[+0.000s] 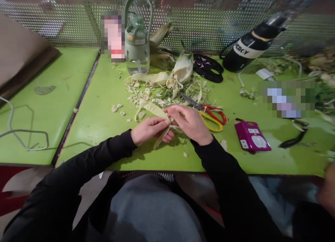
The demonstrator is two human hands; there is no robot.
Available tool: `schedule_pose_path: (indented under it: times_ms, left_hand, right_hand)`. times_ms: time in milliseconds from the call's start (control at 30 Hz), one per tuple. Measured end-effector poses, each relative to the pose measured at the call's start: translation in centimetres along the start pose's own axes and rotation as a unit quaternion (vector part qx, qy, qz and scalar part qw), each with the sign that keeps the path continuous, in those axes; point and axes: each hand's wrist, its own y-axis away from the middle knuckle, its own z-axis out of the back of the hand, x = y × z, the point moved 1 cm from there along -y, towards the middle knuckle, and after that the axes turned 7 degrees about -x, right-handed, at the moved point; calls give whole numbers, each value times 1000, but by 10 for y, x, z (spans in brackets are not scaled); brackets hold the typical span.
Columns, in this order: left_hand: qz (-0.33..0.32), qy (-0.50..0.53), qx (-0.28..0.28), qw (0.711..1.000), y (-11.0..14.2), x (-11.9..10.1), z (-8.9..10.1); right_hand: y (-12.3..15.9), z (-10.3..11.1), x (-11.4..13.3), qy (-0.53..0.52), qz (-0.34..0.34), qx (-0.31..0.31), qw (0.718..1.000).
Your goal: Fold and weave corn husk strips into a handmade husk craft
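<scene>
At the far left, a broad brown sheet (24, 57) is leaning over the lime-green tabletop (78, 137), and a pale, bent cable (28, 131) is lying in front of it. Along the back, a perforated metal screen (78, 29) is standing. A sage-green bottle with a tall loop handle and a clear base (136, 46) is standing upright near the screen.

In front, the left hand (150, 130) is pinching a long, pale yellow-green husk strip (153, 108) between thumb and fingers. This strip is running between both hands, one end reaching up and leftward over the tabletop, the other hanging below the fingers. Beyond it, small cream-coloured scraps (146, 92) are lying scattered, with a bulging cream husk bundle (183, 68) resting behind them.

The right hand (191, 123) is bending its fingers in against the strip, touching it; its grip is partly hidden, so I cannot tell whether it is closing fully. Just beyond this hand, scissors with red and yellow handles (192, 102) are lying, blades pointing toward the scraps.

Farther right, a black bottle with a white lettered band (244, 50) is appearing tilted near the screen, and a glossy purple rectangular object (252, 136) is lying nearer the front edge. Beside that, a short black strap (294, 139) is curving across the tabletop.
</scene>
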Motion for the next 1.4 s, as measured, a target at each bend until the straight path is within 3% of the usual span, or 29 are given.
schedule_pose_path:
  times_ms: [233, 467, 600, 667, 900, 1200, 1300, 1400]
  left_hand:
    - [6, 37, -32, 999, -4, -6, 5]
    - [3, 24, -39, 999, -2, -2, 2]
    - [-17, 72, -80, 994, -6, -1, 5]
    - [-42, 92, -103, 990, -8, -2, 7]
    - [-136, 40, -111, 984, -11, -6, 14]
    - [-151, -36, -99, 983, -6, -10, 13]
    - [-154, -3, -109, 982, -9, -11, 16]
    - [-160, 65, -137, 975, -13, -10, 19]
  right_hand:
    - [2, 3, -2, 24, 92, -8, 995]
    - [3, 1, -5, 64, 113, -51, 990]
    - [6, 4, -11, 140, 175, -177, 958]
    - [8, 3, -11, 170, 197, -206, 944]
    - [8, -3, -9, 126, 109, -47, 985]
    - [5, 18, -1, 99, 151, 32, 983]
    - [6, 17, -2, 130, 159, -52, 977]
    - [11, 2, -4, 139, 160, -143, 967]
